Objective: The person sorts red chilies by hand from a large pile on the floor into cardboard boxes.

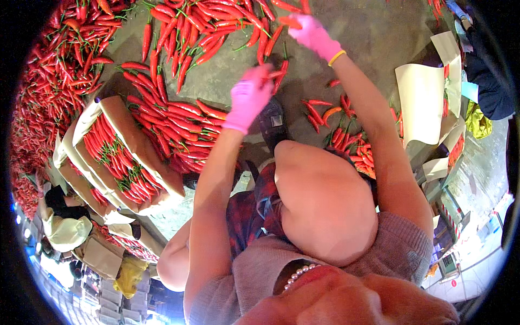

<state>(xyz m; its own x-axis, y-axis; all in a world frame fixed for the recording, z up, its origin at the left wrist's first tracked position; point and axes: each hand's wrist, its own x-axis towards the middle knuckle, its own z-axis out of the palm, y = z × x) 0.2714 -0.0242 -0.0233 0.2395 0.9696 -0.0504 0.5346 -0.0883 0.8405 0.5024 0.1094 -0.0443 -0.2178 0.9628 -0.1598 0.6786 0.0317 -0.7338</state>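
My left hand (251, 95), in a pink glove, is closed around a red chili pepper (276, 74) and is slightly blurred. My right hand (310, 34), in a pink glove with a yellow band at the wrist, grips an orange-red chili pepper (290, 22) farther up the floor. Below my left hand, another red chili (281, 77) lies on the concrete. A neatly laid pile of red chilies (178, 130) sits left of my left forearm. Beyond it, loose chilies with green stems (211, 20) are spread over the floor.
Open cardboard boxes of chilies (134, 154) stand at the left, before a large chili heap (48, 89). Smaller chilies (345, 138) lie beside my right forearm. More paper-lined boxes (420, 103) stand at the right. Other people (67, 227) are at the far left and at the right edge.
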